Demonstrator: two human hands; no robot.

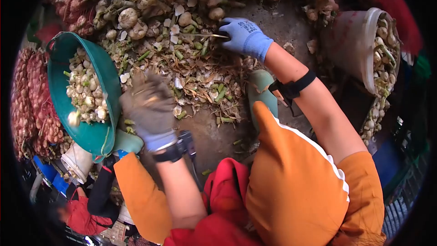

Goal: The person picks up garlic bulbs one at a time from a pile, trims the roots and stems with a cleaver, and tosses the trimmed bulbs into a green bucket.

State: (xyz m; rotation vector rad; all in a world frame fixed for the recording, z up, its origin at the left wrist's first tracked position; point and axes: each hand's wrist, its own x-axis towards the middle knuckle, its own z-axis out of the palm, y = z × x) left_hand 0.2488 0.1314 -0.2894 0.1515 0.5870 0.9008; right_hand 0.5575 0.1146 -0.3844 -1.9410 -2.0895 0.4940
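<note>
My right hand (246, 37), in a light blue work glove, is closed round a knife whose thin blade (205, 35) points left over the heap of garlic trimmings (200, 70). Its handle is hidden in the fist. My left hand (149, 102), in a dirty grey-brown glove, is smeared by motion beside the green basin (58, 93); its fingers do not show clearly. Trimmed garlic bulbs (85, 86) lie in the basin. One blurred garlic bulb (73, 118) shows low inside it, apart from my hand.
Untrimmed garlic (148, 0) is piled along the far side. At the right, a white bucket (350, 45) lies tipped with garlic at its mouth. Red net sacks (38, 95) stand at the left. Another person in red (86, 216) is at the lower left.
</note>
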